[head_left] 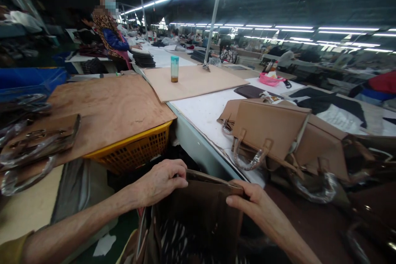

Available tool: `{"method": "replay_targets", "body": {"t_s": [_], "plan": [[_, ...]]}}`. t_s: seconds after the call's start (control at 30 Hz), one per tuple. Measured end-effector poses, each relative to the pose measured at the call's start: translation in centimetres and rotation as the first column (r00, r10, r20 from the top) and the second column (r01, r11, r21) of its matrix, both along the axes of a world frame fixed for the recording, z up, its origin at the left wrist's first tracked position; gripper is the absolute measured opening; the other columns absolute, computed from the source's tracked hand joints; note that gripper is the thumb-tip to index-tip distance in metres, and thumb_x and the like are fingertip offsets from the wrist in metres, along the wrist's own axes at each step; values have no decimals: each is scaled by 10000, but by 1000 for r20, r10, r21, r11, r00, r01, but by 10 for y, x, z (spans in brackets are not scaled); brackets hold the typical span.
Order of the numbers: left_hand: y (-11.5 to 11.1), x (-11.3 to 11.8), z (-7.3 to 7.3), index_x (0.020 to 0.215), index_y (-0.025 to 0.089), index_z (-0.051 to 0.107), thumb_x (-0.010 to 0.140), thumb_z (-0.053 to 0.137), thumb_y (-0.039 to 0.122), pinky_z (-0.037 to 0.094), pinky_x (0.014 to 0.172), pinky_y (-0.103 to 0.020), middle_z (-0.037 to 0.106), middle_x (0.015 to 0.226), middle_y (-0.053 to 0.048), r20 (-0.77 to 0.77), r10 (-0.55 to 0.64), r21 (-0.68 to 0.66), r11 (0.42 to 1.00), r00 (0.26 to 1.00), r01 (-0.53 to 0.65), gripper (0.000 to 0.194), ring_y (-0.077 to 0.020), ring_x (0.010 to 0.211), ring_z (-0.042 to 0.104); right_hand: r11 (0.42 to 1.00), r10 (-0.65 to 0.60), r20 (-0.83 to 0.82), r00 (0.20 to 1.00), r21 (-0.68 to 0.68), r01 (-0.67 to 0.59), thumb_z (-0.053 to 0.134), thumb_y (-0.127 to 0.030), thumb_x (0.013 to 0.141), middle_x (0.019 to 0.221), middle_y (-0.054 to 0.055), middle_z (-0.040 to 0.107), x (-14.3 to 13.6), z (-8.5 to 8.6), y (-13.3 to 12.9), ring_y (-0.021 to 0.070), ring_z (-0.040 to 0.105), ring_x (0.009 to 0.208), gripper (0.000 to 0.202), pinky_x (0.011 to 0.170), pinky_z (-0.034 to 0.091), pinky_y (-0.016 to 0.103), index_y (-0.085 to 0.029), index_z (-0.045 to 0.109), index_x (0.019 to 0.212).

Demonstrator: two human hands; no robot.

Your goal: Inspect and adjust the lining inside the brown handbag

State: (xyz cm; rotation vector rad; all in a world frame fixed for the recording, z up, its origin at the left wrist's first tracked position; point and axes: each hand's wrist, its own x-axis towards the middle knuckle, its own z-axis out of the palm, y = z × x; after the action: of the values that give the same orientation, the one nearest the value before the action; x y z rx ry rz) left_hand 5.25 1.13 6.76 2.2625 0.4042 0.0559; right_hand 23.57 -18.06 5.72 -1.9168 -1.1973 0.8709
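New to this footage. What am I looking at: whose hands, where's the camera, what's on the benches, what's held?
There is no machine here: a person wears a camera on the head, so the one view looks forward and down at their own hands. The left hand and right hand both pinch the top edge of a dark brown bag. On the white table to the right lie tan handbags with plastic-wrapped handles. To the left, a plywood board rests on a yellow crate. Farther off stands a bottle on cardboard, with another worker beyond.
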Motion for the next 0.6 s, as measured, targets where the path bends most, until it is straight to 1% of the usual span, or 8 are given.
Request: {"method": "replay_targets", "body": {"t_s": [0.07, 0.2, 0.3, 0.4, 0.6], "plan": [[-1, 2, -1, 607, 161, 511, 793, 482, 197, 359, 722, -218, 563, 843, 15, 12, 9, 6, 1000, 1000, -9, 191, -130, 778, 512, 1000, -14, -9, 1000, 1, 14, 540, -307, 798, 729, -18, 585, -1, -1, 0, 176, 523, 711, 154, 654, 401, 245, -171, 614, 788], [-4, 4, -1, 613, 161, 506, 802, 475, 240, 348, 681, -223, 565, 815, 6, 16, 21, 40, 999, 1000, -21, 208, -133, 737, 509, 995, -97, 47, 994, 37, 95, 544, -312, 810, 774, -15, 598, -5, 0, -4, 186, 530, 761, 156, 692, 389, 255, -191, 615, 878], [-6, 5, -3, 601, 161, 502, 794, 465, 239, 342, 662, -225, 573, 776, 7, 11, 43, 48, 998, 999, -44, 211, -132, 709, 509, 993, -107, 56, 993, 58, 104, 530, -325, 826, 731, -22, 576, -8, 1, -5, 181, 520, 746, 158, 676, 382, 248, -190, 613, 818], [-7, 6, -5, 587, 164, 487, 783, 457, 246, 343, 659, -229, 581, 755, 8, 4, 87, 49, 995, 996, -87, 215, -134, 697, 514, 993, -91, -10, 996, 76, 92, 496, -322, 847, 693, -25, 549, -9, 2, -3, 170, 506, 715, 206, 649, 374, 242, -175, 614, 762], [-10, 8, -6, 584, 167, 490, 754, 474, 261, 337, 637, -232, 579, 701, 15, -30, 174, 61, 983, 984, -172, 195, -140, 676, 512, 991, -90, -123, 988, 84, 101, 511, -319, 835, 623, -37, 476, -9, 3, 0, 149, 459, 643, 225, 582, 340, 229, -166, 600, 695]]}}
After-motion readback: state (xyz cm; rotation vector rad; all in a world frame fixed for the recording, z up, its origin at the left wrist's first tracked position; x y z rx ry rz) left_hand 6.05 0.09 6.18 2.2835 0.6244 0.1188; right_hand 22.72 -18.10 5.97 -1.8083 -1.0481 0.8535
